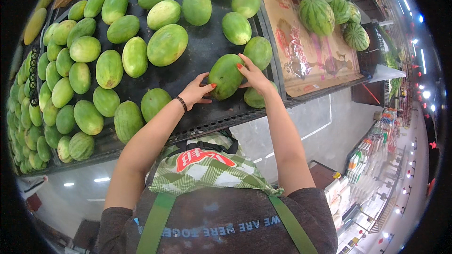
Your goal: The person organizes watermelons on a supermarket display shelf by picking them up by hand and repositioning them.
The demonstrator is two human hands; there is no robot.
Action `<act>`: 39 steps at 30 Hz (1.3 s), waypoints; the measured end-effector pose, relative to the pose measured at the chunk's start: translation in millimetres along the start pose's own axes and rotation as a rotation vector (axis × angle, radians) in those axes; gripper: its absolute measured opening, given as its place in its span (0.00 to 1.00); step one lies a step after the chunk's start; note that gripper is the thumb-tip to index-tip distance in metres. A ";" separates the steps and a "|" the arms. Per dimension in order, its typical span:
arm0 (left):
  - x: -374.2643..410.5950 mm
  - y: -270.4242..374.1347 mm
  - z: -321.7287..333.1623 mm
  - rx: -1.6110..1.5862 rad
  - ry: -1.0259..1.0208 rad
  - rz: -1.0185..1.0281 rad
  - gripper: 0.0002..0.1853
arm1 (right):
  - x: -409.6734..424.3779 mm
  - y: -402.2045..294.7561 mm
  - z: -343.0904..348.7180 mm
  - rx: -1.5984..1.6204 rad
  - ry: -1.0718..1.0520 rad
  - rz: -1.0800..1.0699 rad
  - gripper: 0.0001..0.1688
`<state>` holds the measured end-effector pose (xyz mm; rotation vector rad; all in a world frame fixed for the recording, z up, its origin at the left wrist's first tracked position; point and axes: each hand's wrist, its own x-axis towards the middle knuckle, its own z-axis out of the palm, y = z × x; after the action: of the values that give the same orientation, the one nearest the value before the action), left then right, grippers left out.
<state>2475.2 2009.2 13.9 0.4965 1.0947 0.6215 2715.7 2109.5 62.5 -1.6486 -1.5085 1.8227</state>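
Observation:
Between my two hands is a large oval green watermelon [226, 77], tilted on the black display tray [197, 54]. My left hand [196, 92] presses its left side, fingers spread and thumb against the rind. On the other side, my right hand [255, 77] grips the upper right of the same melon; some fingertips are hidden behind it. Close to my right hand lie a green melon [258, 52] above and another melon [255, 97] below, partly covered by my wrist. A rounder green melon [155, 104] sits left of my left forearm.
Many oval green melons [109, 68] crowd the left of the display. To the right, striped watermelons [316, 14] rest on flattened cardboard [296, 53]. The stand's perforated black front edge [219, 124] runs just before my apron [212, 169]. Packaged goods [360, 158] fill shelving farther right.

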 end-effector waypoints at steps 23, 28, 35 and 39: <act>-41.1 7.4 -37.3 -0.119 0.115 -0.016 0.48 | 17.5 -12.4 53.5 0.104 -0.218 0.061 0.36; -63.7 6.8 -48.9 0.086 0.300 0.039 0.51 | 35.5 -15.8 79.5 0.218 -0.351 0.045 0.38; -73.8 -23.4 -28.2 0.974 0.796 0.555 0.41 | 41.0 -21.2 100.3 -0.169 -0.302 -0.322 0.39; -94.1 26.6 3.2 1.213 0.779 0.647 0.36 | 30.1 -46.5 82.6 -0.424 -0.211 -0.691 0.30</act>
<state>2442.1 1964.2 94.3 1.8079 2.0527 0.6662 2616.4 2110.3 67.1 -0.8756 -2.3066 1.3757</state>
